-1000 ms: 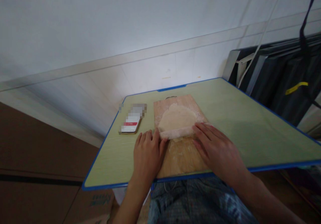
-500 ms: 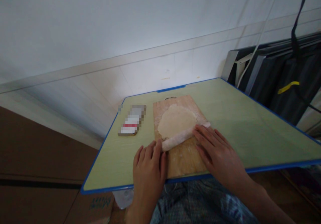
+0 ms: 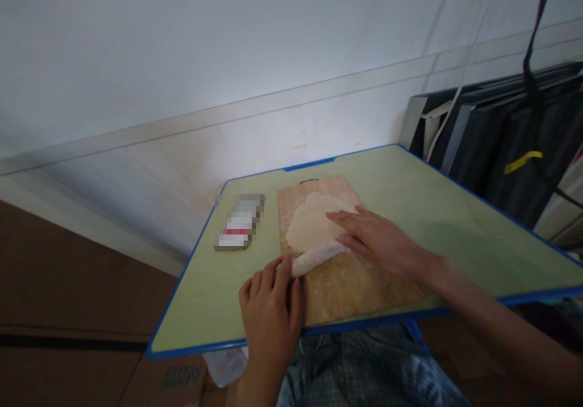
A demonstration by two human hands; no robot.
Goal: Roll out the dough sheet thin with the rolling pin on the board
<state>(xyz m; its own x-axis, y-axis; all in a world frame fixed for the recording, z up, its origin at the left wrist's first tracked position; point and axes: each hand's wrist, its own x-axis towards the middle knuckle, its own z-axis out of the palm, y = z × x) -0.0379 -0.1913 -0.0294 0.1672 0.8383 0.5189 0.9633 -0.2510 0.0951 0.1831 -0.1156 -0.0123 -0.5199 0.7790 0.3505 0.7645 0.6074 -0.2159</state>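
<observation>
A flat, pale sheet of dough (image 3: 312,222) lies on a wooden board (image 3: 337,294). Across its near edge rests a flour-dusted rolling pin (image 3: 316,259). My left hand (image 3: 268,297) has its fingers curled over the pin's left end, hiding that end. With fingers stretched out, my right hand (image 3: 376,240) reaches over the right side of the dough, its fingertips at the sheet's surface. The pin's right end is hidden beneath this hand.
The board sits on a pale green table (image 3: 455,231) with a blue rim. A blurred-out rectangular object (image 3: 241,222) lies left of the board. A white wall (image 3: 255,146) stands behind, and dark flat panels (image 3: 510,133) lean at the right.
My right hand has left the right end of the rolling pin and moved forward and left over the dough, fingers extended. My left hand stays at the pin's left end.
</observation>
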